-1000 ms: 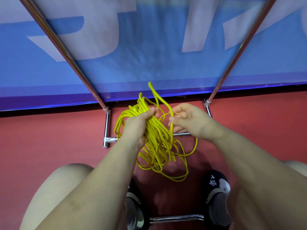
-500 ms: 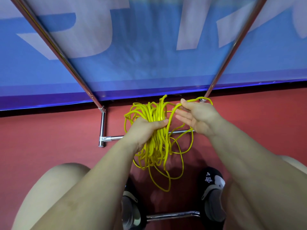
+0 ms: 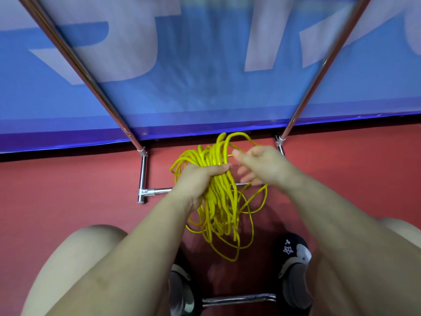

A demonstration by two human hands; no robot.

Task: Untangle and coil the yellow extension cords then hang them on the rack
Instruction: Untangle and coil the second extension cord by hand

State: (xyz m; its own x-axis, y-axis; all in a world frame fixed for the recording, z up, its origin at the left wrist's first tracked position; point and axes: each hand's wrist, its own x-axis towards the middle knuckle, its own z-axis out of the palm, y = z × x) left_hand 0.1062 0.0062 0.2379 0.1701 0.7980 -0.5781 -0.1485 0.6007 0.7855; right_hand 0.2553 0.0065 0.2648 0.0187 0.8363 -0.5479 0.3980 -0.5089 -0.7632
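Nearest: 2 bare knees, 2 black shoes (image 3: 293, 267) on red floor (image 3: 68, 190), a chrome floor bar (image 3: 237, 299) between them.
Left hand (image 3: 198, 181) — fingers curled tight round the bundled yellow cord (image 3: 218, 201), loose loops hanging below.
Right hand (image 3: 259, 165) — pinches 1 loop at the bundle's top.
Beyond: chrome rack (image 3: 142, 176), 2 slanting poles; blue banner (image 3: 205, 76) behind.

floor (image 3: 57, 190): red | backdrop: blue banner (image 3: 205, 87), large pale shapes, possibly letters
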